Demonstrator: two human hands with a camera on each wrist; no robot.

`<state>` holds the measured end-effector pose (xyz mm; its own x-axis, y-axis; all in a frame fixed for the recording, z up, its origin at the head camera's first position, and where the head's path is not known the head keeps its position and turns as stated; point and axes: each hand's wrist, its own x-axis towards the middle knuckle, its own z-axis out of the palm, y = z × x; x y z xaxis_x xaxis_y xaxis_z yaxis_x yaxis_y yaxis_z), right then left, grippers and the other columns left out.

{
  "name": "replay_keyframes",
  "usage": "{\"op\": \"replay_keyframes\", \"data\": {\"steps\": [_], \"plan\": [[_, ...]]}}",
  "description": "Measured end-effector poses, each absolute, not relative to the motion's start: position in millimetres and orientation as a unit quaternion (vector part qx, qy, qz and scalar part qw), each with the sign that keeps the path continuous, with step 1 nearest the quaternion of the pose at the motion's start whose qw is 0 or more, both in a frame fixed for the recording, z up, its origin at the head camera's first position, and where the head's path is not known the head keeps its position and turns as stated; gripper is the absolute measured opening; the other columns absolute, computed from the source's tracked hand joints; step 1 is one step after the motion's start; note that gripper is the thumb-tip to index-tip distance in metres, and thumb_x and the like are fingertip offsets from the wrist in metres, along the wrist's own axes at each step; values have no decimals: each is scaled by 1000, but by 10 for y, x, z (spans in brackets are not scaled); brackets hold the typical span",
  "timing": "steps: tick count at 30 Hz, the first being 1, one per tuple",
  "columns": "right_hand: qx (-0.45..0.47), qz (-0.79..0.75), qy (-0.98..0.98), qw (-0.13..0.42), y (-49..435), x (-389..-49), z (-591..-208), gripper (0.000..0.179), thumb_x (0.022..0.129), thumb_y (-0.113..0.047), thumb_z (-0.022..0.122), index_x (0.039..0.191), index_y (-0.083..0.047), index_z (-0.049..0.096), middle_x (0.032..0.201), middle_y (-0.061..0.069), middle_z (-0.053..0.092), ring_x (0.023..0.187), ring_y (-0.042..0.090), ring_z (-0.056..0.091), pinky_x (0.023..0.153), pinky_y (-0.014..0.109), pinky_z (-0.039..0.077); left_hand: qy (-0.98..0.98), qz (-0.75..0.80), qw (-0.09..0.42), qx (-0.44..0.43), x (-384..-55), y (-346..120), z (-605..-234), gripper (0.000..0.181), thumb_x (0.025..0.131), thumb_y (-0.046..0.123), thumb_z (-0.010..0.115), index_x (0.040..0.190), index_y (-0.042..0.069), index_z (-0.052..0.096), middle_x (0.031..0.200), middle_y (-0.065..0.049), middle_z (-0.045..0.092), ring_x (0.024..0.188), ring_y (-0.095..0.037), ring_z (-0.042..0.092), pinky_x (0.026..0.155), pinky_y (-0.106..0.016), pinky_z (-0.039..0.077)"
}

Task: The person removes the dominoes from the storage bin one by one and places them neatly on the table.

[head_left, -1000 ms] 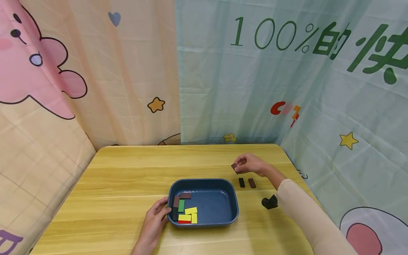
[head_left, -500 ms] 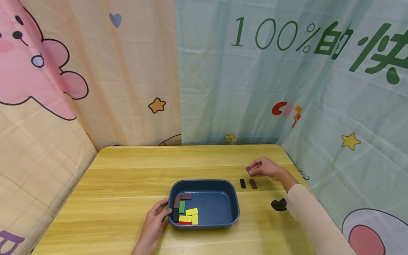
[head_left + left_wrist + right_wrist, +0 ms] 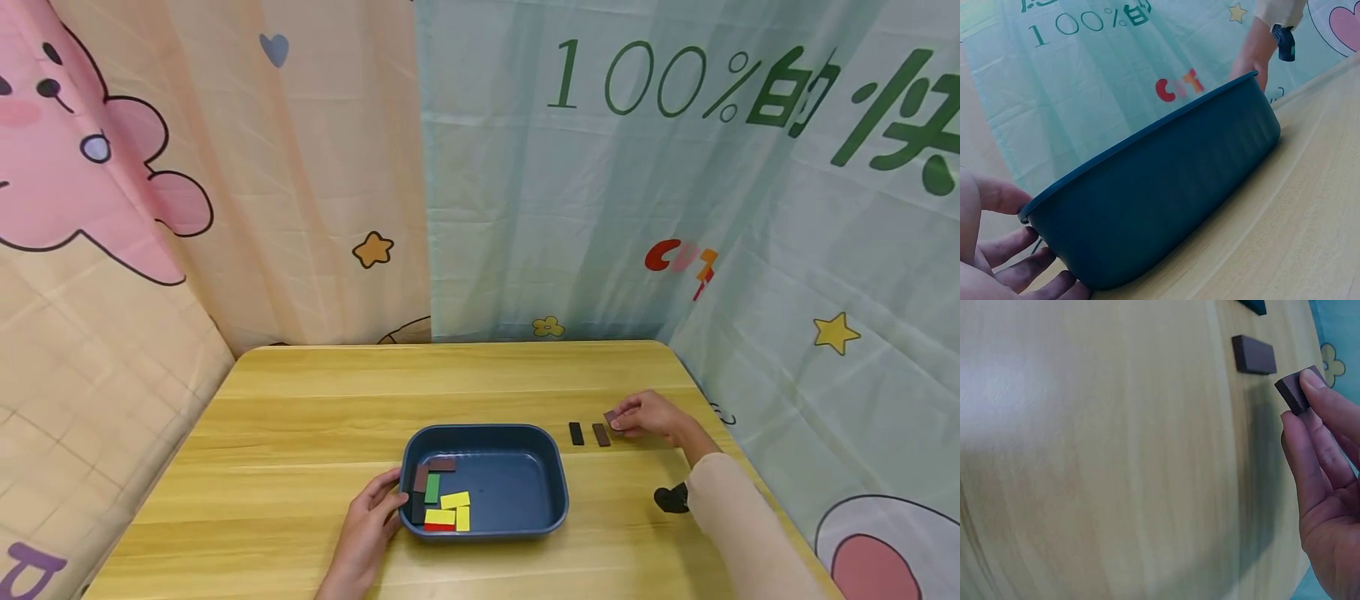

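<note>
My left hand (image 3: 366, 525) grips the left end of a dark blue rectangular bin (image 3: 525, 534), thumb over the rim and fingers against the outer wall. Between thumb and fingers, my right hand (image 3: 652, 417) pinches a brown domino-like block (image 3: 1294, 394) above the table's right side. Just left of that hand, a second brown block (image 3: 602, 435) lies flat, with a black block (image 3: 576, 433) beside it. Inside the bin's left half are several blocks: brown (image 3: 442, 464), green (image 3: 432, 488), black (image 3: 417, 507), yellow (image 3: 454, 500) and red (image 3: 439, 527).
The bin stands on a light wooden table (image 3: 315, 400) with rounded far corners. Printed curtains (image 3: 495, 208) hang behind the table and along its sides. A black device (image 3: 671, 499) is strapped at the right sleeve.
My right hand has moved right and toward me with the brown block, and is now beside the brown block on the table. The left hand still holds the bin in place.
</note>
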<state>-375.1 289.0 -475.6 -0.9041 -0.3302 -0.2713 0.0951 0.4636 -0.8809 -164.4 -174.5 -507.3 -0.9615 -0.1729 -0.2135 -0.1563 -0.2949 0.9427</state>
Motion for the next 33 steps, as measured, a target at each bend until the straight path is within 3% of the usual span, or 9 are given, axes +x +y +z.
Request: {"op": "replay_keyframes", "data": {"steps": [8, 18, 27, 33], "plan": [[-45, -503, 840, 200, 2993, -3693, -4905, 23, 93, -2, 75, 111, 10, 66, 100, 14, 69, 88, 22, 70, 79, 37, 60, -595, -792, 5, 137, -1646, -1736, -5083, 45, 102, 3, 57, 145, -8, 49, 151, -27, 43, 117, -27, 59, 92, -34, 54], [-9, -459, 873, 162, 2919, -3593, -4864, 19, 92, -4, 77, 104, 8, 68, 90, 12, 69, 74, 18, 69, 65, 32, 60, -598, -789, 9, 141, -1650, -1733, -5067, 46, 101, 3, 58, 144, -9, 49, 150, -28, 44, 117, -26, 58, 91, -32, 54], [10, -428, 892, 144, 2884, -3577, -4835, 16, 90, -6, 80, 98, 4, 71, 89, 11, 68, 73, 18, 67, 64, 30, 59, -599, -787, 4, 146, -1663, -1746, -5052, 46, 101, 3, 57, 145, -9, 48, 151, -27, 44, 120, -29, 57, 93, -34, 53], [-24, -405, 902, 145, 2956, -3567, -4764, 17, 92, -11, 77, 98, 4, 73, 88, 10, 67, 76, 21, 63, 67, 33, 58, -604, -784, 2, 142, -1661, -1749, -5052, 46, 102, 4, 57, 145, -8, 48, 152, -28, 43, 120, -29, 57, 93, -35, 53]]}}
